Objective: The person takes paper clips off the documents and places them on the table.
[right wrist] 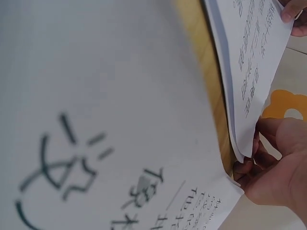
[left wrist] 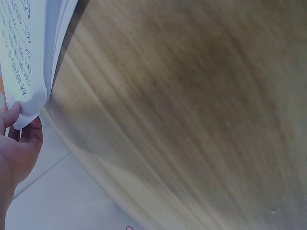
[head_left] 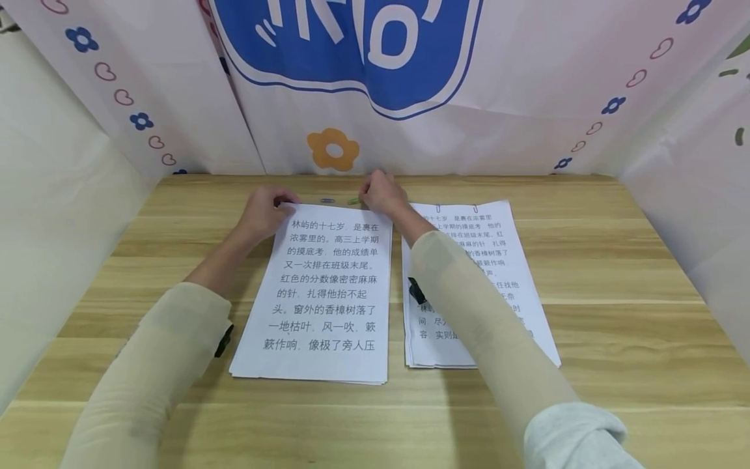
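Note:
A stack of printed sheets (head_left: 331, 293) lies on the table in the head view, its top edge away from me. My left hand (head_left: 266, 212) pinches its top left corner, thumb above and fingers beneath, as the left wrist view shows; the corner (left wrist: 32, 103) is lifted and bends. At the top right corner, my right hand (head_left: 383, 193) grips the paper's edge with curled fingers, partly hiding that corner. Just beyond the top edge lie a blue paper clip (head_left: 327, 200) and a green paper clip (head_left: 353, 201), the latter close to my right fingertips.
A second stack of printed sheets (head_left: 433, 355) lies to the right, partly under my right forearm. Two paper clips, a left one (head_left: 437, 208) and a right one (head_left: 475, 208), sit on its top edge. Behind the wooden table (head_left: 615, 293) hangs a printed white cloth (head_left: 498, 140).

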`<state>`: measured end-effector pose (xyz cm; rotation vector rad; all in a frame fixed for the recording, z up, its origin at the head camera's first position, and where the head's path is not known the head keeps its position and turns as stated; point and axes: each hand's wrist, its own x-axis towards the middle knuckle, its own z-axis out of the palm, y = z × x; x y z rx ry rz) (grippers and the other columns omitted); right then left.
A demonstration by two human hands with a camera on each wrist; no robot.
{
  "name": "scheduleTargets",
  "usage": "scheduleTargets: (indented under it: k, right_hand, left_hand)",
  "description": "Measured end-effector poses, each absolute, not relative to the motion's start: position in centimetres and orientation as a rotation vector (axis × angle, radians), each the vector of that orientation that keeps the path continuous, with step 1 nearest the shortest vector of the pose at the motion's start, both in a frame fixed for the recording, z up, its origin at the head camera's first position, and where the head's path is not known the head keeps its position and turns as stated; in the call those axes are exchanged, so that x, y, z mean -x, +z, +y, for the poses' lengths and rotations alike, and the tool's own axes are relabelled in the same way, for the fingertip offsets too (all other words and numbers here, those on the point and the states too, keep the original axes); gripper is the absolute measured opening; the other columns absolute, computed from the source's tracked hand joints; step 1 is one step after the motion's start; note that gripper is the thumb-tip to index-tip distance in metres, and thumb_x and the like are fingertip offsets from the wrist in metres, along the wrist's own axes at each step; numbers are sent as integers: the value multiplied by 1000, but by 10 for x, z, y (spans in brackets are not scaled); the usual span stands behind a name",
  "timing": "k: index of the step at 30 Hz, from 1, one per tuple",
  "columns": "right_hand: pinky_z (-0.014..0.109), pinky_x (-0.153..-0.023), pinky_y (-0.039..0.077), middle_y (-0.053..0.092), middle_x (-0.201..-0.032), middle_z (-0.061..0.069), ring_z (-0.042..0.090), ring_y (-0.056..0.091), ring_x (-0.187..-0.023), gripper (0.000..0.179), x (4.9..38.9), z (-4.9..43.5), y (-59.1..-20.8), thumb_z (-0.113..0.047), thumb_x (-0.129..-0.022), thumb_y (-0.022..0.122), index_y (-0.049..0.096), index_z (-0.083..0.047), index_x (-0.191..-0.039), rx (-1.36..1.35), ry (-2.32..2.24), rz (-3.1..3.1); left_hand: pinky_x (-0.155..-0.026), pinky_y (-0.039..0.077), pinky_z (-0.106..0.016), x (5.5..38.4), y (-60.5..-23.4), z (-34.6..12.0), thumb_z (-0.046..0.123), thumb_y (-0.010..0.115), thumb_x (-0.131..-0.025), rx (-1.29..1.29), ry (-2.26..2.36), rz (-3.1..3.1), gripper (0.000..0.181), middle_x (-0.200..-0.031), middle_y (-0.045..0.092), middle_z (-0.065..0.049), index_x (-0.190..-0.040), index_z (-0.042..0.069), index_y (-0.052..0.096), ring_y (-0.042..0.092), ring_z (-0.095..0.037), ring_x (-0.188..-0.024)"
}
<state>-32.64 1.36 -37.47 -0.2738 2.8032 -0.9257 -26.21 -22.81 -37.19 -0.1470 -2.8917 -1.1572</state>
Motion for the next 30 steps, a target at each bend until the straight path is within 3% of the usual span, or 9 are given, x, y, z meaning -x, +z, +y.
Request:
scheduleTargets:
  k: [30]
  right_hand:
    - [33, -87, 52, 69, -114, 5, 20, 59, -101, 14, 327, 21, -375, -8, -98, 68, 79, -7, -106, 359, -1017, 2763]
  left_hand:
    - [-95, 46, -46, 265, -377, -224, -12, 55, -98, 130, -1139, -2920, 24, -123, 64, -27, -118, -9, 68, 55, -38, -110]
